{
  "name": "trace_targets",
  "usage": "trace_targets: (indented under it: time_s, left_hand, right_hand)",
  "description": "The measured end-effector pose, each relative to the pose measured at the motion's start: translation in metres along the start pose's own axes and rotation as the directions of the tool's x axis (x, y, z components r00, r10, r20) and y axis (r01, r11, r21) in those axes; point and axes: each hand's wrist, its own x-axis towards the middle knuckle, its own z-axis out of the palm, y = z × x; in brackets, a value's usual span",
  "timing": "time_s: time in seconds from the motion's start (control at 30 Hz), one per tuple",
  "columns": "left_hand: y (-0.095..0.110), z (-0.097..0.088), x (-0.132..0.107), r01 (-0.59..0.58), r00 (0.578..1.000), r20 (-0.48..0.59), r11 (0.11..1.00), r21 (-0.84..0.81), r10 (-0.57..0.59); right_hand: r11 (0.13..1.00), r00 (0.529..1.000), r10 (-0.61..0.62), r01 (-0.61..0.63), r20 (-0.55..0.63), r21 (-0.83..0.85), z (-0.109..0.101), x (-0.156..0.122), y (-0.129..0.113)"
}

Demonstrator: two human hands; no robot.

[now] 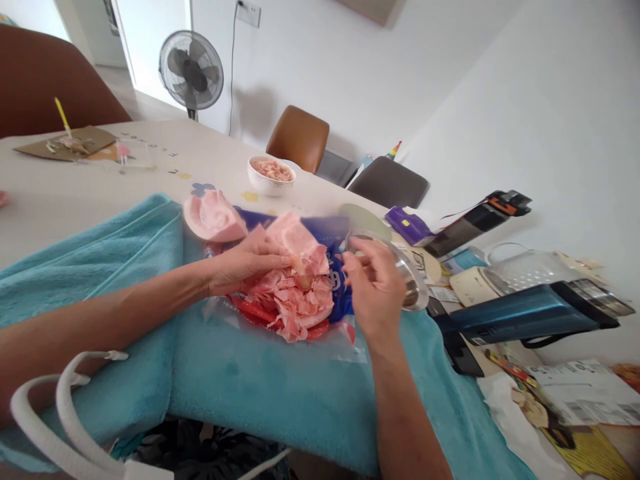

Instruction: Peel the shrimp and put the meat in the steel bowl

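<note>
Pink pomelo membrane scraps lie heaped on a blue and red plastic bag, with larger pink pieces behind them. My left hand reaches over the heap, its fingers closed on a piece of pomelo. To its right is my right hand, slightly blurred, fingers curled in toward the thumb; what they hold, if anything, I cannot make out. That hand partly covers a metal bowl. A thick curved piece of pomelo rind sits left of the bag.
A teal towel lies under the bag. Behind it stands a white bowl of pink pulp. At right are a blue bottle, a dark bottle and a phone. A white cord hangs at lower left.
</note>
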Motion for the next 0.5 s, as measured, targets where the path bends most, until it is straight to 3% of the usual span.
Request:
trace_targets:
  time_s: [0.1, 0.17, 0.33, 0.5]
  left_hand:
    - [0.001, 0.001, 0.000, -0.017, 0.999, 0.034, 1.000, 0.011, 0.017]
    - [0.002, 0.001, 0.000, -0.021, 0.998, 0.056, 1.000, 0.017, 0.020]
    - [0.002, 0.001, 0.000, -0.034, 0.999, 0.034, 0.999, 0.022, 0.033]
    - [0.003, 0.000, 0.000, -0.076, 0.991, 0.104, 0.996, -0.039, 0.079]
  right_hand:
    - [0.981, 0.961, 0.030, -0.082, 0.273, 0.179, 0.015, -0.013, -0.012]
    - [0.971, 0.931, 0.006, -0.092, 0.364, 0.219, 0.024, -0.019, -0.013]
    - [0.956, 0.930, 0.006, -0.113, 0.368, 0.269, 0.035, -0.027, -0.013]
    - [0.770, 0.901, 0.218, -0.394, 0.375, 0.501, 0.036, -0.028, -0.020]
